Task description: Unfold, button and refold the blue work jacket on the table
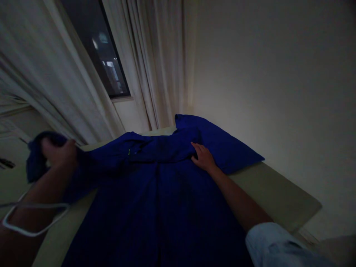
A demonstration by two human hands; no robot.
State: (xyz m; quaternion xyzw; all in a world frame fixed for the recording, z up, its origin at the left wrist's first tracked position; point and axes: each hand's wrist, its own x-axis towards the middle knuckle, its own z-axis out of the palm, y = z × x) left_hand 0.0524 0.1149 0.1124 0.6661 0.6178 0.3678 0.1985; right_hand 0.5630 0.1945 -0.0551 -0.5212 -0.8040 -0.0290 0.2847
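A dark blue garment (183, 200), with wide sleeves and a long pleat or seam down its middle, lies spread over a pale surface. At the left, my left hand (59, 152) is raised and closed on the bunched end of the left sleeve (35, 159), somewhat blurred. My right hand (203, 157) rests with its fingers apart on the upper right part of the garment, at the edge of a folded band across it. The right sleeve (225, 144) lies spread out beyond that hand. The garment's lower end runs out of view.
The pale surface (278, 193) ends at a corner on the right, near a plain wall (272, 81). Behind hang long light curtains (155, 59) beside a dark window (97, 44). A white cord (36, 234) loops across my left forearm. A small dark object (7, 163) is at the far left.
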